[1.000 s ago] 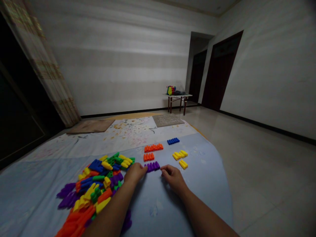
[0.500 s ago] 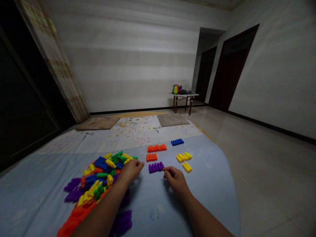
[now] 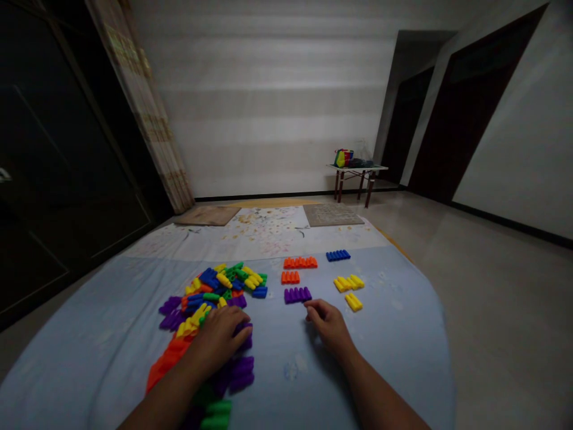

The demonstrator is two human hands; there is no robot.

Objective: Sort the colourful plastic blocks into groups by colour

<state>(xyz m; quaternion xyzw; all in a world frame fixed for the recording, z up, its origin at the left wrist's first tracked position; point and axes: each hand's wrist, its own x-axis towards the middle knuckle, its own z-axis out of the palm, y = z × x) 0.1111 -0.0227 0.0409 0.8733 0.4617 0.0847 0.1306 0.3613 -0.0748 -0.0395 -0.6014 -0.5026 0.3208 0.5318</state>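
Left hand (image 3: 219, 331) over a mixed heap of plastic blocks (image 3: 210, 297); right hand (image 3: 330, 327) just beside a purple row (image 3: 298, 295).
From my remote station I cannot tell whether the left fingers grip a block; the right fingers curl loosely, with nothing visible between them. In my judgement, a light thumb-and-finger pinch frees a block best without dragging its neighbours, while the right hand guards the row's near end. Beneath lies a pale-blue cloth (image 3: 280, 388), lightly creased; beyond are a white wall (image 3: 268, 119), a patterned curtain (image 3: 154, 119) and a small table (image 3: 379, 168).
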